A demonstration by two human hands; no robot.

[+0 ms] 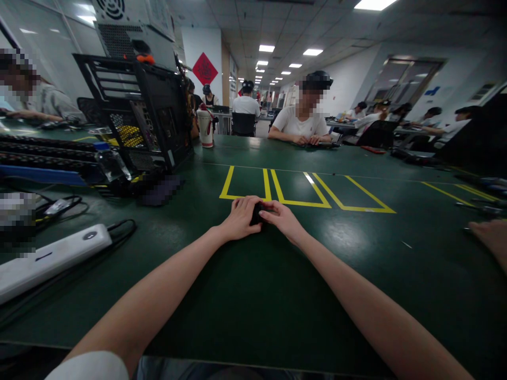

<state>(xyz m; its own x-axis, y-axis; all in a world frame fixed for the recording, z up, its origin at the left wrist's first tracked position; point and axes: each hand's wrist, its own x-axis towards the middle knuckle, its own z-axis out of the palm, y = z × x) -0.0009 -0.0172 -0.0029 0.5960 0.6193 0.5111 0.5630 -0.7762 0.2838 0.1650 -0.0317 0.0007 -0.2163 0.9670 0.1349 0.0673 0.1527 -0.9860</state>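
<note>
Both of my hands meet over the green table [253, 295], just in front of the yellow tape outlines. Between them is a small black object [256, 213], mostly covered by my fingers, so its kind does not show. My left hand [241, 217] wraps round its left side with the fingers over the top and the thumb low. My right hand [283, 219] reaches in from the right, its thumb and fingers closed against the object's right side.
Yellow tape outlines [301, 202] lie beyond my hands. To the left stand a black computer case [152, 116], a water bottle [109, 161] and a white power strip [55, 258]. A person [303, 119] sits across the table. Another person's hand [491, 235] rests at the right edge.
</note>
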